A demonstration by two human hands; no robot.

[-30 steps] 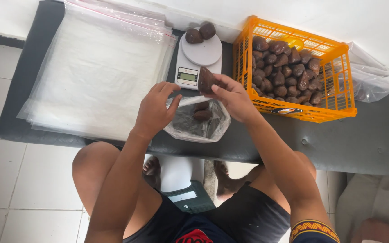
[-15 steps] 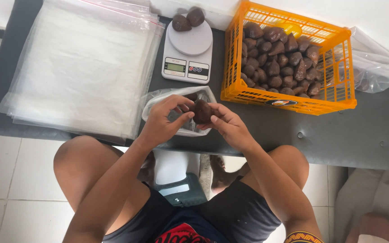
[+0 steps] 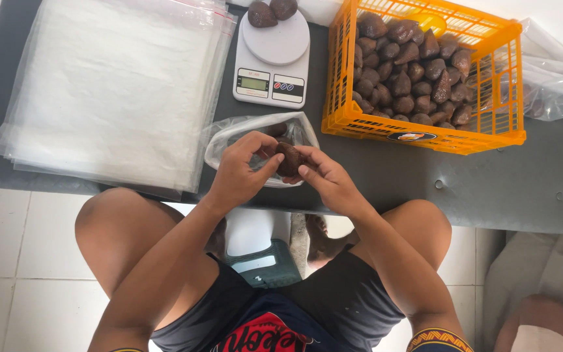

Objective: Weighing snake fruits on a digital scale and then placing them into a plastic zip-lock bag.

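A dark brown scaly fruit point(image 3: 289, 158) is pinched between the fingers of the left hand point(image 3: 239, 171) and the right hand point(image 3: 326, 179), just above the mouth of an open clear bag point(image 3: 229, 132) at the near edge of the dark counter point(image 3: 490, 186). Were the grip loosened, the fruit could be dropped past the bag's lip and off the near edge to the tiled floor point(image 3: 8, 261), since the bag lies almost at that edge. Little room is left on the far side: the white scale point(image 3: 272, 72) and the orange crate point(image 3: 425, 133) stand close. To the left, a stack of flat bags point(image 3: 99, 91) fills the counter; to the right, bare surface is seen.
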